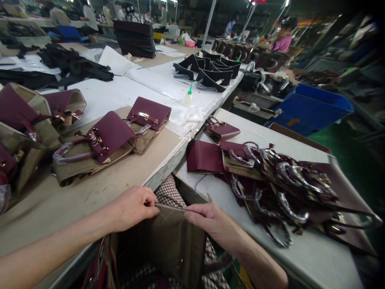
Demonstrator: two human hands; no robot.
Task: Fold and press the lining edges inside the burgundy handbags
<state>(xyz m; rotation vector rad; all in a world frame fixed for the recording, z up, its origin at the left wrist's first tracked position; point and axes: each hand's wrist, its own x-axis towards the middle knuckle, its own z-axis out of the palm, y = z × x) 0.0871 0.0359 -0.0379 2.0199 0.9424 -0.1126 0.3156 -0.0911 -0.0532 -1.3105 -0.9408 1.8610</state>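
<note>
Both my hands pinch the top edge of a brown, unfinished bag body point(168, 245) held upright in my lap. My left hand point(132, 208) is closed on the edge's left end, fingers curled over it. My right hand point(210, 220) grips the right end with thumb and fingers pressed together. A maroon strap hangs below the piece at the lower left. The bag sits in the gap between two tables, over checked fabric point(168, 192).
On the left table point(90, 192) lie several maroon handbags with gold clasps point(105, 140). The right table point(240, 200) holds a heap of maroon panels with wrapped handles point(276, 176). Black bag pieces point(207, 70), a green-tipped glue bottle point(189, 94), a blue bin point(313, 106) and other workers lie farther back.
</note>
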